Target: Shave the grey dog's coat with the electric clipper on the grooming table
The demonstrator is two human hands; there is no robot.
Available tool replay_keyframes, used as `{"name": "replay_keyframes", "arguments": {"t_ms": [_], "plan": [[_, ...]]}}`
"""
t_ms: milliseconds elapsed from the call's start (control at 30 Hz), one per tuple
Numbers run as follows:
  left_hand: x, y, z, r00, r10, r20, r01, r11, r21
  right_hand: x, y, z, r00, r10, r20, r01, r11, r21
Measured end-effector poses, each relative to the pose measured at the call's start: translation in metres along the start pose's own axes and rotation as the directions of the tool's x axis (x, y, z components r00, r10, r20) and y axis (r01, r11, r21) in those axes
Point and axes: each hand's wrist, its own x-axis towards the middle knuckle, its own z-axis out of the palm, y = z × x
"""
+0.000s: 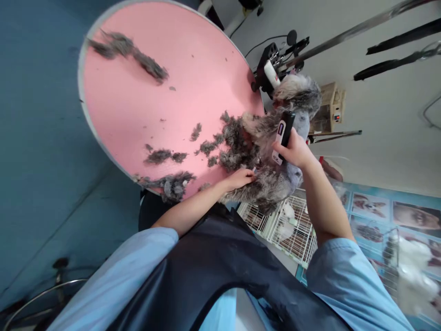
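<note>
A grey, curly-haired dog (pixel 272 185) is at the right edge of the round pink grooming table (pixel 193 55). Parts of its coat are cut very short, with pale skin showing. Wrapped around a black-and-white hair clipper (pixel 283 137), my right hand (pixel 298 149) holds it against the dog's body. My left hand (pixel 241 178) is lower, its fingers closed at the dog's shaggy fur; what exactly lies between the fingertips is partly hidden. Beside the dog lies a heap of cut grey hair (pixel 236 142).
More hair tufts (pixel 174 186) lie along the table's near edge, and a long clump (pixel 131 53) lies far left. A metal pole (pixel 354 25) and a black tool holder (pixel 267 64) stand beyond the dog. White wire cages (pixel 292 230) are below right.
</note>
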Motion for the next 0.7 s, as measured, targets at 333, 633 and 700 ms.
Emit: {"name": "replay_keyframes", "arguments": {"t_ms": [333, 633, 700], "plan": [[-0.003, 0.009, 0.004, 0.999, -0.038, 0.006, 0.037, 0.999, 0.028, 0.012, -0.019, 0.004, 0.996, 0.073, 0.058, -0.061, 0.98, -0.189], [0.004, 0.001, 0.003, 0.998, -0.039, 0.053, 0.041, 0.998, -0.04, -0.009, -0.021, 0.004, 0.987, 0.15, -0.056, -0.157, 0.975, -0.16], [0.006, -0.002, 0.002, 0.997, -0.035, 0.068, 0.039, 0.998, -0.055, -0.013, -0.021, 0.007, 0.992, 0.124, 0.006, -0.12, 0.976, -0.183]]}}
